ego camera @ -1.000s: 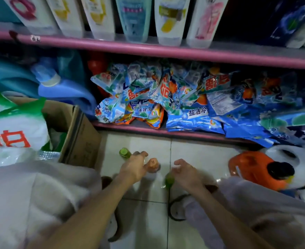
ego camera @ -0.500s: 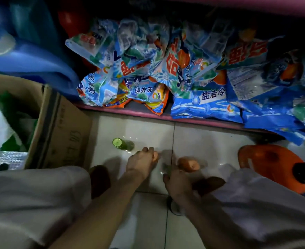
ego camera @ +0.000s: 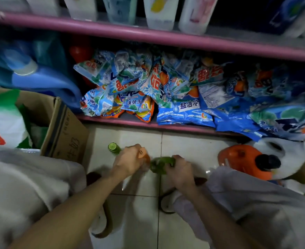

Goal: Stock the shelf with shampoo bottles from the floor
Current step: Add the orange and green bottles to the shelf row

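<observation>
Green bottle (ego camera: pixel 159 165) held in the right hand's (ego camera: pixel 179 172) grip; left hand (ego camera: pixel 130 161) clamped around an orange-capped bottle (ego camera: pixel 144 156) above the floor (ego camera: pixel 139 221).

"盐洁冷" and "速效洗" on detergent bags (ego camera: pixel 184 112); "牛奶" on cardboard box (ego camera: pixel 65 133).
</observation>
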The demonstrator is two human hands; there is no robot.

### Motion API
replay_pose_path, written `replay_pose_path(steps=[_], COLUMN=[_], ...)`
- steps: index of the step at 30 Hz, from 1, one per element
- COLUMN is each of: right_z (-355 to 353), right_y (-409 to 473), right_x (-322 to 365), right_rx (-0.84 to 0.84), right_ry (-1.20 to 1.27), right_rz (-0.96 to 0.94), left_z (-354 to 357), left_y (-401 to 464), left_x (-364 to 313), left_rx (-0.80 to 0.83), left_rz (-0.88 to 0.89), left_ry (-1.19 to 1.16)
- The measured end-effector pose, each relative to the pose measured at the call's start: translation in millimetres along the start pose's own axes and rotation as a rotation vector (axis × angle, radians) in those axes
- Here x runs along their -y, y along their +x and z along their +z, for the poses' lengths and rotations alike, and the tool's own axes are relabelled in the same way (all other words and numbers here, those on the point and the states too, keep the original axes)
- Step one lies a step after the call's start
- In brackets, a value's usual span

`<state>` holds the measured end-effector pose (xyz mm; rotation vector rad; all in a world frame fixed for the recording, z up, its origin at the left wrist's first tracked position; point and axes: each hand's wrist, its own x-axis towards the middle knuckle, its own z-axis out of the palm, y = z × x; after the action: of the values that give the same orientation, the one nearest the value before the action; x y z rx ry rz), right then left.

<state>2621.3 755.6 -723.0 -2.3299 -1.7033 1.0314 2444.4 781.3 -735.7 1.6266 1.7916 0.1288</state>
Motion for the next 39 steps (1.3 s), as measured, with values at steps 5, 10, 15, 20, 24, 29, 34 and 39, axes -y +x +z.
replay_pose_path(steps=[5,10,15,20,24,29,34,39], right_z=[-28,-70,-127,-190,-232,-265,-286,-306], right_y=[-49,-85,-118,-154,-186,-204,-197,-189], right_x=[14,28,65,108,132,143,154,175], right_rx=[-0.204,-0.291,-0.505,-0.578,-0.706,-0.744,-0.605,-0.406], right_ry=[0.255,0.492,0.458,0.480,0.350,0.326,0.405,0.588], right_rz=[-0.033,-0.082,-0.234,-0.402,-0.572,-0.712,-0.763,-0.873], left_z=[-30,-79,-120,-147,-173,-204,-216,-217], left_y=[-34,-71,-108,-139,-157,-173,-177,-173], left_x=[-20,-38,-72,-116,-140,-149,-145,-149], left_rx=[-0.229,-0.336,-0.345,-0.435,-0.470,-0.322,-0.039,-0.034], left_rz=[0.075,0.222,0.411,0.588,0.687,0.759,0.799,0.830], left_ry=[-0.219,-0.409,-0.552,-0.580,-0.681,-0.776,-0.809,-0.716])
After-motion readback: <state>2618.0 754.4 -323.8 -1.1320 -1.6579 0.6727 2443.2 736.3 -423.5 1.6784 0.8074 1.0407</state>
